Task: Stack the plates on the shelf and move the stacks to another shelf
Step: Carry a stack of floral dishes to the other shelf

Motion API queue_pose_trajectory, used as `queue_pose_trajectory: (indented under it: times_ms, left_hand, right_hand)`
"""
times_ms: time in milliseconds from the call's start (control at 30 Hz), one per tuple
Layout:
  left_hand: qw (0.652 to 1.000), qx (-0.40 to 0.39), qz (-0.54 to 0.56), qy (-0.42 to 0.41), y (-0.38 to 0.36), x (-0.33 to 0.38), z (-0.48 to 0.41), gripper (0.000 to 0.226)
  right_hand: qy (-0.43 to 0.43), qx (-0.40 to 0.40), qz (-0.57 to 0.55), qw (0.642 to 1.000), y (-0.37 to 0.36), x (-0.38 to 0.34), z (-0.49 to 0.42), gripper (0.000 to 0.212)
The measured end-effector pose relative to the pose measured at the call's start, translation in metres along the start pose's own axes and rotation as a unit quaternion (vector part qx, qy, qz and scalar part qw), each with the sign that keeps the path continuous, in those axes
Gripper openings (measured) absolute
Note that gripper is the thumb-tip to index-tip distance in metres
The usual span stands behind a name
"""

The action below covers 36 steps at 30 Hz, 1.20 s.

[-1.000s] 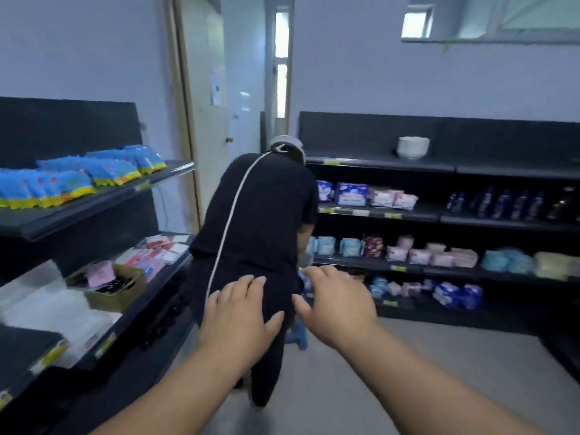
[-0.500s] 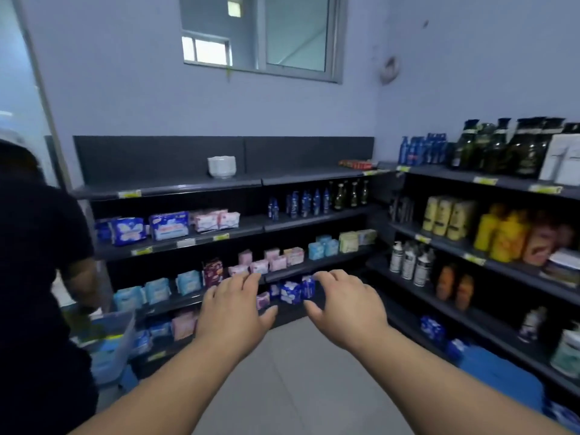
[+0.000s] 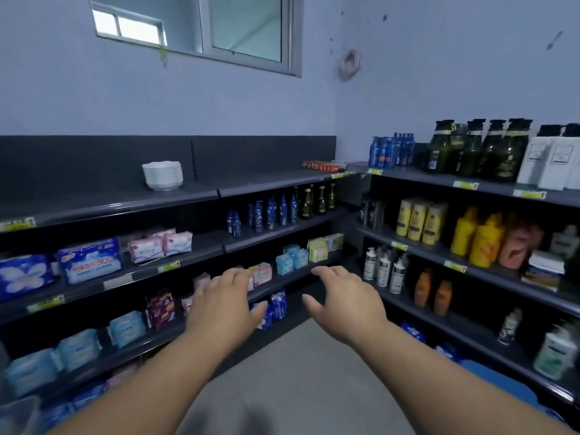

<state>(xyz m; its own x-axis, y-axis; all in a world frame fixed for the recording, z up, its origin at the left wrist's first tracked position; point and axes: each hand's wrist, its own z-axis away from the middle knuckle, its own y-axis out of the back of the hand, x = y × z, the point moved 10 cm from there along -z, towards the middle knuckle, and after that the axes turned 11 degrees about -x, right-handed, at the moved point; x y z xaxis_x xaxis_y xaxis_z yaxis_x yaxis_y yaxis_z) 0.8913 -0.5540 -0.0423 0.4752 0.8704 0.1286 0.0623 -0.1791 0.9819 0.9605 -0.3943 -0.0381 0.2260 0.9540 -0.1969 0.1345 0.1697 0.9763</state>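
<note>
A stack of white plates (image 3: 162, 175) stands on the dark top shelf (image 3: 103, 204) of the rack ahead, left of centre. My left hand (image 3: 224, 304) and my right hand (image 3: 343, 302) are stretched out in front of me at the height of the lower shelves, palms down with relaxed fingers, and hold nothing. Both hands are well below and to the right of the plates.
Packs of pads and tissues (image 3: 89, 260) fill the lower shelves ahead. Blue and dark bottles (image 3: 282, 208) stand further right. A second rack on the right (image 3: 470, 183) carries shampoo bottles and yellow containers (image 3: 480, 240). Grey floor (image 3: 298, 372) lies between the racks.
My view has swung right and closer to the corner racks; the person in black has left the view. The plate stack now appears larger. Both hands stay out in front, empty.
</note>
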Motion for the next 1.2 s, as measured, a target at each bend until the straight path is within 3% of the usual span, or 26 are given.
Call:
queue_pose_trajectory:
  times_ms: [267, 633, 900, 1200]
  left_hand:
    - [0.999, -0.010, -0.029, 0.028, -0.027, -0.027, -0.151, 0.066]
    - [0.994, 0.017, -0.037, 0.105, -0.047, -0.063, -0.356, 0.071]
    - [0.987, 0.053, -0.039, 0.149, -0.045, -0.160, -0.474, 0.071]
    - [0.981, 0.094, -0.041, 0.162, -0.022, -0.288, -0.609, 0.069]
  right_hand:
    - [0.020, -0.004, 0.016, 1.000, -0.020, 0.012, -0.159, 0.057]
    - [0.119, -0.017, 0.002, 0.993, -0.034, 0.026, -0.402, 0.063]
    - [0.198, -0.006, -0.023, 0.980, -0.051, -0.043, -0.553, 0.063]
    - [0.230, -0.012, -0.051, 0.972, -0.073, -0.147, -0.720, 0.062]
